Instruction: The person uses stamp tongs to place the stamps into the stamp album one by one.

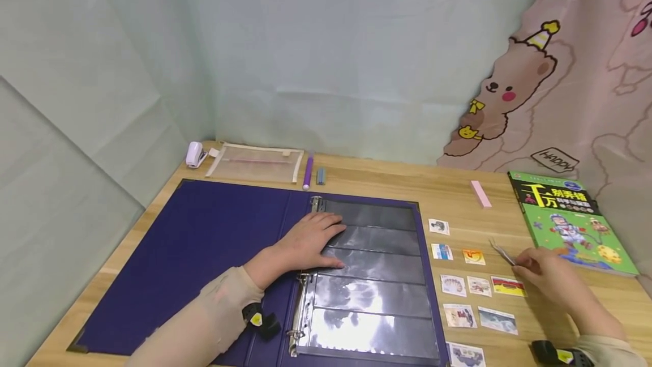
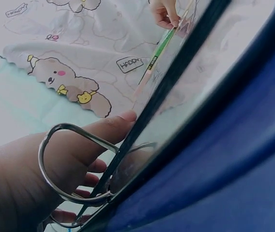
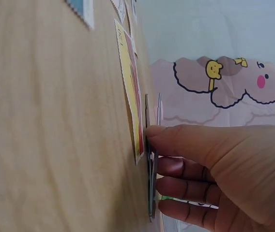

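An open navy ring binder (image 1: 239, 242) lies on the table with a page of clear-fronted black pockets (image 1: 377, 265) on its right side. My left hand (image 1: 311, 239) rests on the upper left of that page, fingers spread, beside the metal rings (image 2: 45, 159). At the right, my right hand (image 1: 552, 276) pinches metal tweezers (image 1: 503, 252) between thumb and fingers, low over the table, tips pointing away. Near it lie several postage stamps, among them a red and yellow stamp (image 1: 508, 286), an orange stamp (image 1: 474, 256) and a grey-blue one (image 1: 497, 320).
A green and black book (image 1: 580, 237) lies at the right, with a pink strip (image 1: 480, 193) to its left. Along the back are a white stapler (image 1: 194, 154), a mesh pouch (image 1: 254, 164), a purple pen (image 1: 308, 173) and a small grey-blue item (image 1: 321, 176).
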